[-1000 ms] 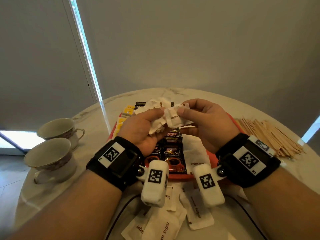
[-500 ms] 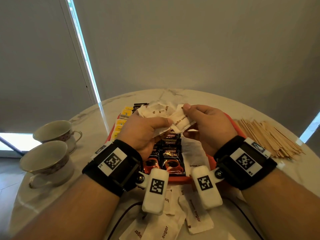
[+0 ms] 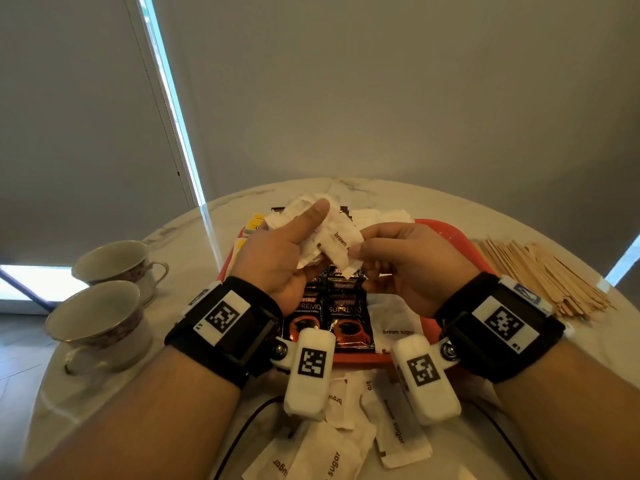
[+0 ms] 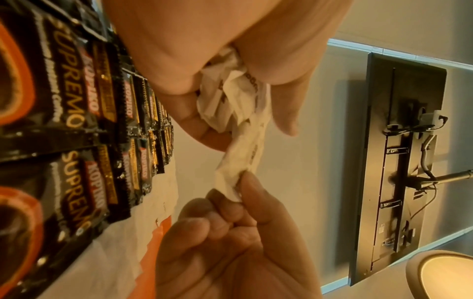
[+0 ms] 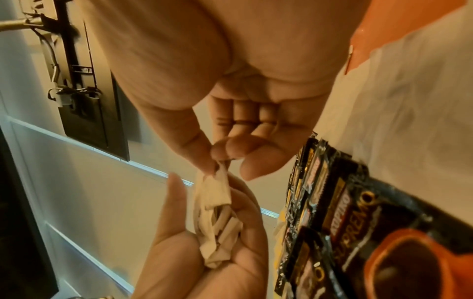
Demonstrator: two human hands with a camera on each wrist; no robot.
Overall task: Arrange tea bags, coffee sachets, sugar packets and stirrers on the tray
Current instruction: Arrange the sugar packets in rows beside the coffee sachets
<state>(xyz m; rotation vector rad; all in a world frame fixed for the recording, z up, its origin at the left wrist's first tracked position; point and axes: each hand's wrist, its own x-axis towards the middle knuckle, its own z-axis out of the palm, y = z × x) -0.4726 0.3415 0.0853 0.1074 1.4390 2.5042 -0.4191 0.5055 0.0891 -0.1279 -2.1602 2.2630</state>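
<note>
My left hand point(image 3: 304, 244) cups a crumpled bunch of white brown-sugar packets point(image 3: 301, 213) over the red tray point(image 3: 446, 233), with its thumb lifted straight up. My right hand point(image 3: 360, 249) pinches the near end of one sugar packet point(image 3: 341, 244) from that bunch between thumb and forefinger. The left wrist view shows this packet point(image 4: 245, 153) stretched between both hands. In the right wrist view the bunch point(image 5: 217, 222) lies in my left palm. Black coffee sachets point(image 3: 346, 313) fill the tray's middle, yellow tea bags point(image 3: 254, 223) its left, and sugar packets point(image 3: 398, 320) its right. Wooden stirrers point(image 3: 540, 275) lie in a heap on the table to the right.
Two teacups point(image 3: 117, 261) point(image 3: 97, 317) stand at the table's left edge. Several loose sugar packets point(image 3: 346, 452) lie on the marble table in front of the tray, beside a black cable point(image 3: 239, 434). A grey wall is close behind the round table.
My left thumb has lifted off the bunch and now points up. My right hand has drawn one packet out toward the right.
</note>
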